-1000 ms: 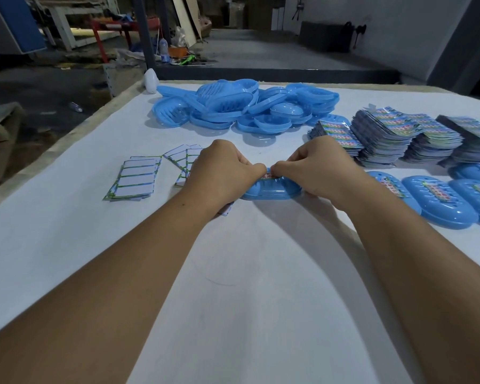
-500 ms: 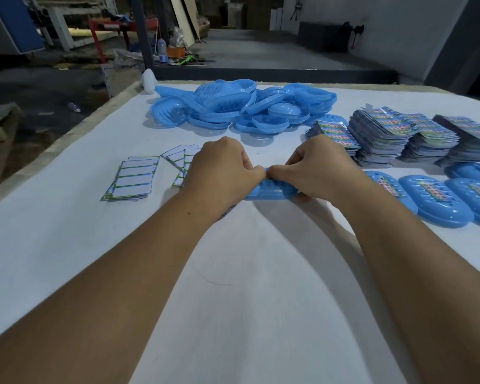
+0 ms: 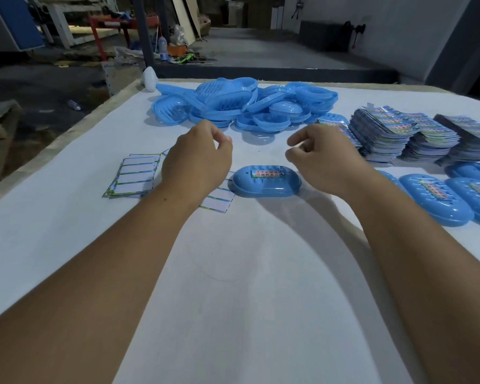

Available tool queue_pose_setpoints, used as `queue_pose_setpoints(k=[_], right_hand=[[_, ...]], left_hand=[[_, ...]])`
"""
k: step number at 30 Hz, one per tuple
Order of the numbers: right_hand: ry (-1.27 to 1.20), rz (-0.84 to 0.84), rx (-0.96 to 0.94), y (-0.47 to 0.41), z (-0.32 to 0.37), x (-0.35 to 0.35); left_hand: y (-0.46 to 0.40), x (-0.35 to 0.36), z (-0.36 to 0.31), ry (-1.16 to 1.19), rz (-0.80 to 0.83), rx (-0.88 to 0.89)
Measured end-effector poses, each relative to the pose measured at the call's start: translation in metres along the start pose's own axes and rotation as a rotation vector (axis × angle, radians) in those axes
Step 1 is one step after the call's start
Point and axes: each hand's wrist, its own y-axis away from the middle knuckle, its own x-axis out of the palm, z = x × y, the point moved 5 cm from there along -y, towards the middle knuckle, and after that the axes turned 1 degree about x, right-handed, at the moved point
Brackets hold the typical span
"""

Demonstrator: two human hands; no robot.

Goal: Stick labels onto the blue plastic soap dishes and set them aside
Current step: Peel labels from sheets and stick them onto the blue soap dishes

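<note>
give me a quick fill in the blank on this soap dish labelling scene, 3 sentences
1. The soap dish between the hands has a ____ stuck on top.
2. The left hand and right hand hold ____.
3. The pile of unlabelled dishes is coloured ____.

Missing words: label; nothing; blue

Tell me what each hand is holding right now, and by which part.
Nothing. The left hand and right hand hover, fingers loosely curled, above the labelled soap dish on the table.
</note>
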Motion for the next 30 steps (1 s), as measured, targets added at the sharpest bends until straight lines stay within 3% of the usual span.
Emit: queue_pose_setpoints(k=[5,10,23,30], right_hand=[[0.074,0.256,-0.214,0.02,0.023,0.024],[0.182,0.276,-0.25,0.029,0.031,0.029],[0.547,0.043,0.157,0.034,-0.026,-0.028],[0.503,0.018,0.238,0.037,-0.035,-0.041]], left_hand=[[-0.002,-0.004,0.003,-0.106,-0.053,0.026],[-0.001,-0.004,0.004,-0.106,-0.054,0.04],[0.004,-0.004,0.004,-0.057,-0.009,0.015],[0.008,-0.004,0.005,-0.059,0.019,0.022]])
